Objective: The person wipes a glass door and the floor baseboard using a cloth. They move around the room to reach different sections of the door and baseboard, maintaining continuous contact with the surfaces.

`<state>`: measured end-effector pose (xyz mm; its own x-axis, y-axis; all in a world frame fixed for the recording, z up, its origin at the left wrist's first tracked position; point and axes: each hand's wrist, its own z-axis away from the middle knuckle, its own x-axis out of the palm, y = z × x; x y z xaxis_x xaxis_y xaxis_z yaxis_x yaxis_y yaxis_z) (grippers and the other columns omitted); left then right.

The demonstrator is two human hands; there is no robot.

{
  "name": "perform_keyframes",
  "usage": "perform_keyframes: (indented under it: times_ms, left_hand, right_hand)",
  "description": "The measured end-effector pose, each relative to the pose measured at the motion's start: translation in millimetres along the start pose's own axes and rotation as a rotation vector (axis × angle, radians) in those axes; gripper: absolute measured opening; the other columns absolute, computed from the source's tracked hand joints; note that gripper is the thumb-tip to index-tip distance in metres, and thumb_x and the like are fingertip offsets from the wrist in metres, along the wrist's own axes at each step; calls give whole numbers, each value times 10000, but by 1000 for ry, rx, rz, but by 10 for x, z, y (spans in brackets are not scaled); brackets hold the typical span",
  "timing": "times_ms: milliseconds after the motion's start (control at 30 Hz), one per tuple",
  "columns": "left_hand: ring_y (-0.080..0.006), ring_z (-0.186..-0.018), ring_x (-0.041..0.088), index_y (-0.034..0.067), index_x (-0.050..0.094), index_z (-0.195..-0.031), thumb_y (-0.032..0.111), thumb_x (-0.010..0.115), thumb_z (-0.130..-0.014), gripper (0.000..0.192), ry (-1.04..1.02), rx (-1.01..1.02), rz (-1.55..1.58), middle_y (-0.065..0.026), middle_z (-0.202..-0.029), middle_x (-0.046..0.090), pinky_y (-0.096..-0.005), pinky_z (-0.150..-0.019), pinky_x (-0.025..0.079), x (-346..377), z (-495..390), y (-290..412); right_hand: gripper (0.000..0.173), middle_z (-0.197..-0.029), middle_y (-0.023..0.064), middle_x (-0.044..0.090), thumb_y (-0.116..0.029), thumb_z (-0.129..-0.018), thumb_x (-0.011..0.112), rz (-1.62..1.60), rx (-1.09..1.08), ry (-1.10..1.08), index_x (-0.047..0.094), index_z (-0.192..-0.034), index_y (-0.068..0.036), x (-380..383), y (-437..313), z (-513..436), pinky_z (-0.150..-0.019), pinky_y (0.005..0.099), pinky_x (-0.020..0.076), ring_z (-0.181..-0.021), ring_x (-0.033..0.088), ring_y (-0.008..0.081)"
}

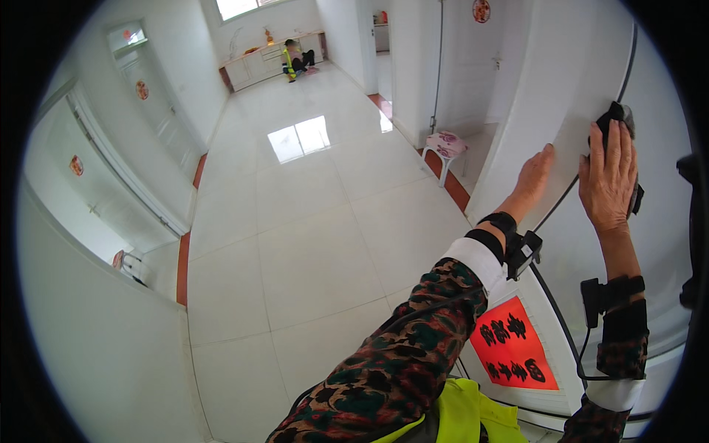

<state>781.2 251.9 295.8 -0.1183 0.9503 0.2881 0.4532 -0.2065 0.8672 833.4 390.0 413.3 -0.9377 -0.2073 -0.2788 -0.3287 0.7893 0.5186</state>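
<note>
At the right, my right hand (611, 177) lies flat over a dark grey cloth (632, 119) and presses it against a smooth, pale upright panel (656, 232). The cloth shows above the fingers and along the hand's outer side. To the left of it, my left hand (534, 171) is held against or close to the white surface (559, 105), with nothing seen in it; whether it touches cannot be told. A dark seam runs between the two hands. Both wrists carry black straps with small devices. Below the left wrist is a red paper sheet (515, 343) with black writing.
A stool with a flowered seat (446, 144) stands by a doorway on the right. Glossy tiled floor (310, 221) stretches to a low cabinet (252, 69), where a person in a yellow vest (296, 58) sits on the floor. White doors (152, 99) line the left wall.
</note>
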Motion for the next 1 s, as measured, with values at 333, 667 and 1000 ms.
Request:
perform_keyframes:
  times_ms: [333,667,1000]
  left_hand:
    - [-220,-1360,313,-37,332,-1434,652,350,-947,843,-59,-100,-75,-150,-1475,358,-314,-1118,229,-114,76,34]
    - [-204,-1435,193,4,189,-1509,720,350,-905,950,-18,-84,-64,-98,-1569,211,-326,-1167,138,-78,241,260]
    - [-210,-1454,174,13,187,-1511,693,349,-919,916,-3,-14,-45,-107,-1588,171,-330,-1172,135,-127,227,176]
  right_hand:
    - [411,-1334,316,421,-138,-856,539,-141,-83,72,507,-1232,25,-17,17,143,-1042,584,326,-1292,377,469]
    - [429,-1277,172,502,-96,-774,579,-274,-208,-39,567,-1200,-50,-20,-227,945,-1049,483,367,-1265,445,354]
    - [396,-1273,153,539,-100,-795,562,-420,-211,-178,604,-1184,-37,55,-311,1333,-1071,468,353,-1272,455,316]
